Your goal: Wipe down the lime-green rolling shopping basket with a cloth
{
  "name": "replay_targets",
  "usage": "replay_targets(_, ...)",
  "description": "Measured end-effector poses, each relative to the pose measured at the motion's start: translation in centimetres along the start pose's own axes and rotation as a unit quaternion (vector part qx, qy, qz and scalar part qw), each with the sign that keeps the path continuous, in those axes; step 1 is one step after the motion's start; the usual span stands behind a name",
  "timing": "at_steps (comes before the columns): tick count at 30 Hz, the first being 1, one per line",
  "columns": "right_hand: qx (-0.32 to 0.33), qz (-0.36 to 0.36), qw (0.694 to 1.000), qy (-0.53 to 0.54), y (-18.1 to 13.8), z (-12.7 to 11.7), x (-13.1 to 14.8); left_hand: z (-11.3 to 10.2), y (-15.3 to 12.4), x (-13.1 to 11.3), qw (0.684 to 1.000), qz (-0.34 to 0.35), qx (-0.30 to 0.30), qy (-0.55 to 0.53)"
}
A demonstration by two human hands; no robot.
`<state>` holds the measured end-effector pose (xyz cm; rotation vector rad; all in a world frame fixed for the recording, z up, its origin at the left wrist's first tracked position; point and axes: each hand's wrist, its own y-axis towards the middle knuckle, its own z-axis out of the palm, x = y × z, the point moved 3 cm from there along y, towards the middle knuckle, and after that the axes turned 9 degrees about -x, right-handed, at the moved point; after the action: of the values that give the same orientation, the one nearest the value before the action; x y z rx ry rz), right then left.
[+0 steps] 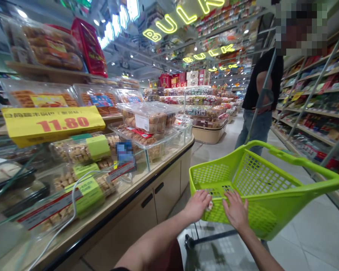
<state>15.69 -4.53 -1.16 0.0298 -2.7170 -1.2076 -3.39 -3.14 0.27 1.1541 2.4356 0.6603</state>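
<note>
- Left hand (197, 205) and right hand (236, 210) grip the rim of the green cart (288, 203).
- Left of the hands, clear box (148, 108) contains brown pastries (156, 125).
- Small item (210, 205) at left hand: unclear.

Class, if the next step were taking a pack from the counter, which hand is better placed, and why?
Probably the left hand: it holds the cart on the side nearer the counter and its packs. The right hand, also on the cart, is farther from them.
</note>
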Motion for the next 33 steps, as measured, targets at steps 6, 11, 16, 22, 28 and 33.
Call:
replay_targets(6, -0.017, -0.020, 0.998, 0.057, -0.5, -0.3, -2.6, -0.2, -0.2, 2.5, 0.999, 0.011, 0.031, 0.026)
replay_targets(11, -0.036, -0.001, 0.993, 0.117, -0.3, -1.4, -2.8, 0.4, 1.2, 1.8, 0.999, -0.021, 0.014, 0.026)
replay_targets(16, -0.024, 0.021, 0.989, 0.142, 0.2, -2.7, -3.3, 1.2, 0.7, -1.3, 0.996, 0.084, 0.034, -0.024)
replay_targets(22, -0.018, 0.050, 0.986, 0.155, 0.3, -3.6, -4.7, 1.2, 1.3, 2.5, 0.999, 0.031, 0.041, 0.006)
replay_targets(28, -0.031, 0.044, 0.985, 0.161, 0.6, -3.3, -6.3, 1.7, 1.6, 0.9, 0.998, 0.005, 0.054, 0.012)
replay_targets(33, 0.009, 0.033, 0.993, 0.116, 1.0, -3.2, -7.9, 2.3, 1.4, -2.0, 0.997, 0.012, 0.070, 0.018)
